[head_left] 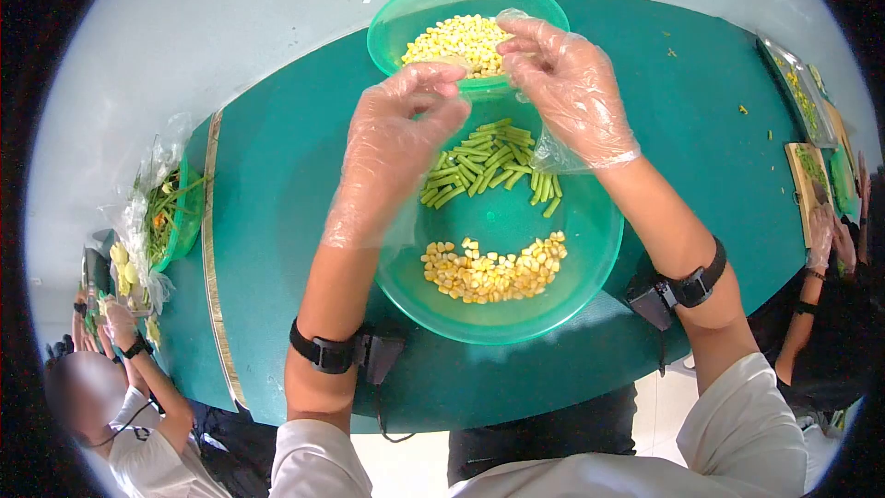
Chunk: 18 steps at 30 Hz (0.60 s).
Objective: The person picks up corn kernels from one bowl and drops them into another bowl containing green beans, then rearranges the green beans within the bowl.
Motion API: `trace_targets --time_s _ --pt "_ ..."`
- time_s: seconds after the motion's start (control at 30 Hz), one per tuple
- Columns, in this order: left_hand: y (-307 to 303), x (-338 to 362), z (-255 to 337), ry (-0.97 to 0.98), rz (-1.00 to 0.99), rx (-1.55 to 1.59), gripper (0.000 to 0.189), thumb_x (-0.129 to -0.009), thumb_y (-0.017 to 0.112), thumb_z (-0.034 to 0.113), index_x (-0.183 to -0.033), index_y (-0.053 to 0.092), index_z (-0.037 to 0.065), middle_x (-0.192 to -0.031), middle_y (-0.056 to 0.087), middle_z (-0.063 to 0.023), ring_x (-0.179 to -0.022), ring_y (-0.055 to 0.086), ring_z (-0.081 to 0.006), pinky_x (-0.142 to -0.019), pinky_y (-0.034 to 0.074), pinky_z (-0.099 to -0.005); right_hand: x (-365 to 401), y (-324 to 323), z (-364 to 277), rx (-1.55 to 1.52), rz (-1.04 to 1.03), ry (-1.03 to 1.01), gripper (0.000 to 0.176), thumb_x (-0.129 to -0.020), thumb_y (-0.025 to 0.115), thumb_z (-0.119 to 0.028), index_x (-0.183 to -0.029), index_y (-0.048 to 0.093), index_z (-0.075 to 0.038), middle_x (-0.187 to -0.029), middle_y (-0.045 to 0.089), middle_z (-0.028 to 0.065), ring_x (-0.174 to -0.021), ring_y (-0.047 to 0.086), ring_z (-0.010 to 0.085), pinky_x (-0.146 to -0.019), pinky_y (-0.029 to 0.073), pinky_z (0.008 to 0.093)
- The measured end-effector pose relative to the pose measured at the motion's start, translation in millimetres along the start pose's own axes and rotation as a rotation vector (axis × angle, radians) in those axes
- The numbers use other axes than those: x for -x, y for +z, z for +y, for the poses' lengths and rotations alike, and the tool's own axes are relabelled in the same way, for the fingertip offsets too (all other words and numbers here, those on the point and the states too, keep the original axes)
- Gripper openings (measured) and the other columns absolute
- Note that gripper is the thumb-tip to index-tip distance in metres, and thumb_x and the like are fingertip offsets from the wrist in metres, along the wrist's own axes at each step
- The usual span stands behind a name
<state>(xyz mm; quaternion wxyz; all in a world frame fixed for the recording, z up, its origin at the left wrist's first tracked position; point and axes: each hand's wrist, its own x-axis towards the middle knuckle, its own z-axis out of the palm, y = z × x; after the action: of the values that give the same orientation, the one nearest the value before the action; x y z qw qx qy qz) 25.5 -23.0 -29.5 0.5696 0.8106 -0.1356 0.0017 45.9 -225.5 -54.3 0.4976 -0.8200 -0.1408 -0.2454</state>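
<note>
Clear plastic gloves cover both of my hands. My left hand (406, 124) is raised over the left rim of the near green bowl (590, 286), its fingers pinched together; anything between them is too small to make out. Beside the far green bowl's right rim, my right hand (572, 83) has thumb and fingertips close together, its contents also unclear. Corn kernels (461, 37) fill the far bowl (396, 23). Inside the near bowl, cut green bean pieces (484, 161) lie at the back and yellow kernels (498, 272) form a curved band at the front.
A green basket of stems (189, 212) and plastic bags stand on the left. At the right edge are a metal tray (797, 92) and a cutting board (805, 184). A person (152, 406) is at lower left; another person's gloved hand (820, 231) is at right.
</note>
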Motion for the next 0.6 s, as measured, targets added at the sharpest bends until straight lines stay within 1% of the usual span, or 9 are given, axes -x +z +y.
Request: trace_targets --time_s 0.07,0.17,0.27,0.37,0.47,0.57,0.6 --pt "0.2 -0.8 -2.7 -0.026 0.036 0.066 0.031 -0.089 0.076 0.007 -0.120 0.070 0.006 -0.103 0.064 -0.0001 -0.097 0.063 -0.0104 -0.087 0.052 -0.0266 -1.0 -0.6 -3.7 0.007 0.010 -0.006 0.023 -0.090 0.067 -0.017 -0.108 0.072 -0.004 -0.091 0.073 0.0167 -0.077 0.072 0.0285 -0.073 0.057 0.0384" --pt "-0.8 -1.2 -3.8 -0.005 0.069 0.135 0.030 -0.088 0.075 0.007 -0.117 0.070 0.001 -0.102 0.067 -0.0037 -0.099 0.068 -0.0142 -0.085 0.054 -0.0290 0.1 -2.6 -14.4 0.040 -0.127 -0.063 0.024 -0.090 0.068 -0.015 -0.111 0.071 -0.005 -0.089 0.072 0.0149 -0.079 0.071 0.0279 -0.075 0.056 0.0378" --pt "-2.1 -3.0 -6.0 0.000 0.003 0.320 0.030 -0.089 0.075 0.007 -0.118 0.068 -0.001 -0.108 0.067 -0.0058 -0.101 0.068 -0.0155 -0.089 0.055 -0.0296 5.1 4.9 -17.0 -0.036 -0.259 -0.291 0.022 -0.090 0.070 -0.013 -0.111 0.071 -0.006 -0.086 0.070 0.0130 -0.079 0.069 0.0256 -0.075 0.056 0.0365" --pt "-1.8 -2.9 -5.7 -0.038 0.006 0.423 0.033 -0.090 0.076 0.007 -0.119 0.066 -0.003 -0.109 0.067 -0.0084 -0.102 0.068 -0.0166 -0.091 0.056 -0.0305 5.0 1.6 -22.7 -0.116 -0.334 -0.221 0.020 -0.089 0.072 -0.012 -0.108 0.071 -0.006 -0.085 0.070 0.0129 -0.076 0.068 0.0242 -0.073 0.055 0.0359" --pt "-1.7 -3.6 -10.0 -0.019 0.014 0.411 0.032 -0.090 0.075 0.007 -0.119 0.066 -0.003 -0.106 0.068 -0.0079 -0.100 0.068 -0.0163 -0.090 0.056 -0.0301 4.6 -1.0 -20.7 -0.131 -0.338 -0.150 0.021 -0.090 0.071 -0.012 -0.109 0.071 -0.005 -0.085 0.070 0.0127 -0.075 0.068 0.0233 -0.072 0.055 0.0355" --pt "-1.2 -3.8 -6.9 -0.045 0.031 0.363 0.031 -0.092 0.072 0.010 -0.119 0.066 -0.004 -0.100 0.068 -0.0075 -0.096 0.067 -0.0148 -0.088 0.056 -0.0297 3.2 -0.3 -12.9 -0.058 -0.216 -0.083 0.025 -0.090 0.069 -0.011 -0.114 0.071 -0.006 -0.089 0.072 0.0139 -0.077 0.070 0.0256 -0.075 0.057 0.0362" --pt "-1.6 -3.7 -5.2 -0.036 0.028 0.321 0.030 -0.092 0.071 0.011 -0.118 0.067 -0.004 -0.097 0.068 -0.0065 -0.093 0.067 -0.0140 -0.086 0.056 -0.0296 1.5 -0.3 -9.3 -0.026 -0.143 -0.102 0.027 -0.089 0.069 -0.011 -0.116 0.071 -0.006 -0.091 0.073 0.0150 -0.079 0.071 0.0270 -0.075 0.057 0.0365"
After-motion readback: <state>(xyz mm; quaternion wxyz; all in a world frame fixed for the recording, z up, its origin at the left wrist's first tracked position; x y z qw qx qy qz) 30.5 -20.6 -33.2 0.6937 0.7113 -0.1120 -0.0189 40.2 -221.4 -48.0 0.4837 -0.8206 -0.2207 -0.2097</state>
